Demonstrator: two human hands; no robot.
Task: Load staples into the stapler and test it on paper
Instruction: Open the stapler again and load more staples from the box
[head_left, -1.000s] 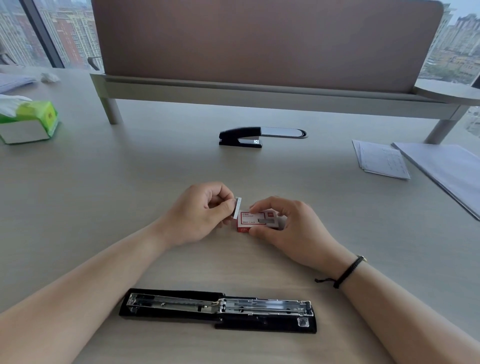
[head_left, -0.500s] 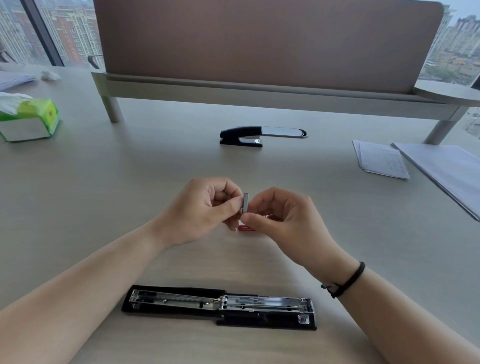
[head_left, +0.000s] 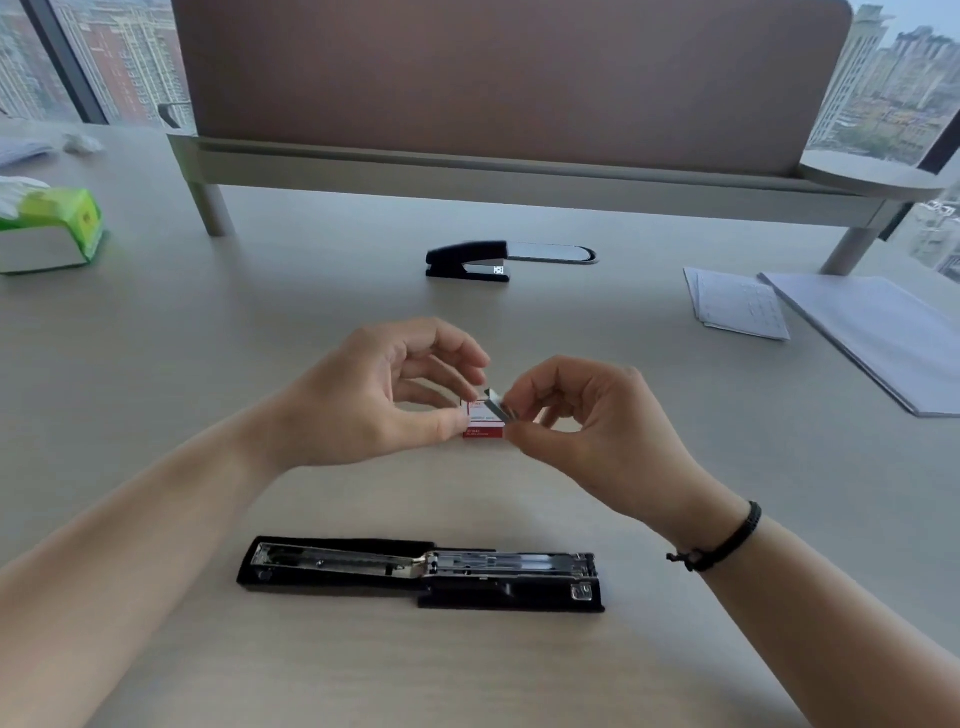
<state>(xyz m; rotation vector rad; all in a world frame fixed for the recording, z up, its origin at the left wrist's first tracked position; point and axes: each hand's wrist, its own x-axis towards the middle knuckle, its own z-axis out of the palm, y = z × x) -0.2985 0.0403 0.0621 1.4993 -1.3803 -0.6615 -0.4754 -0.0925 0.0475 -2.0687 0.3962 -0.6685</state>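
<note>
A black stapler (head_left: 421, 571) lies flat and fully opened near the table's front edge, its metal staple channel facing up. Above it, mid-table, my right hand (head_left: 597, 431) pinches a silver strip of staples (head_left: 497, 404) between thumb and forefinger. My left hand (head_left: 374, 400) has its fingers spread, and its thumb tip touches the small red and white staple box (head_left: 484, 425), which rests on the table under the strip. Sheets of paper (head_left: 737, 304) lie at the far right.
A second, closed black stapler (head_left: 467, 260) stands further back at the centre. A green tissue box (head_left: 52, 228) sits far left. A larger paper stack (head_left: 878, 332) lies at the right edge. A raised shelf with a brown panel (head_left: 509, 171) spans the back.
The staple strip passed from my left fingers to my right hand. My left fingers have spread apart and the red box shows again between the hands.
</note>
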